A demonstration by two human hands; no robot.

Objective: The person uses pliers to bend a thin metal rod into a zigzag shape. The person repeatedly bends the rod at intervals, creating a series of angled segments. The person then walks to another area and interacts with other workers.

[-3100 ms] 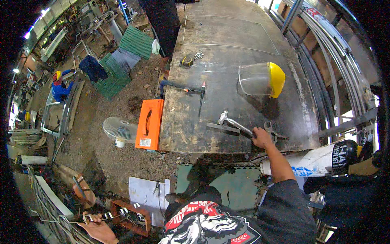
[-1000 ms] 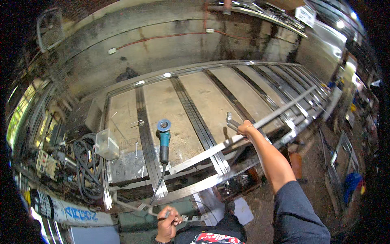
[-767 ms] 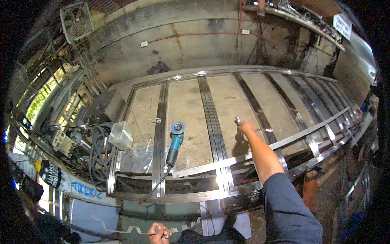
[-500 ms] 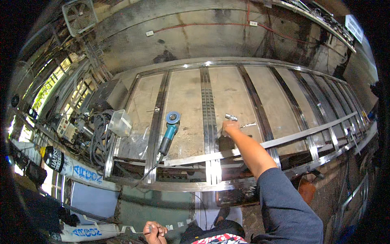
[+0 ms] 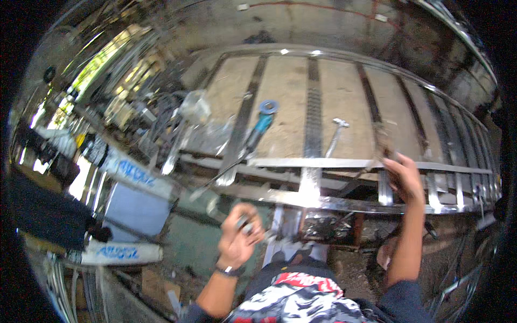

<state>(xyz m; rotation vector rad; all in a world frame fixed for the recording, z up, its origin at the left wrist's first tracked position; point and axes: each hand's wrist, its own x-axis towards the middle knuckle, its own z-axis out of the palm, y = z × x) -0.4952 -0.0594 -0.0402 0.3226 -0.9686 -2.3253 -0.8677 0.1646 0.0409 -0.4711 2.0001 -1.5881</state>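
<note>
While R hand (image 5: 403,177) grips the near rail of the steel frame (image 5: 344,163), fingers curled over it, L hand (image 5: 240,238) hangs below w/ fingers closed on a small dark object, blurred. Hammer (image 5: 335,135) lies on the boards, just left of R hand. Teal grinder (image 5: 257,129) further left.

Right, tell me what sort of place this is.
Most likely a metal fabrication workshop: a long steel frame lies on a bench, with a blue-handled angle grinder and a hammer on it.
</note>
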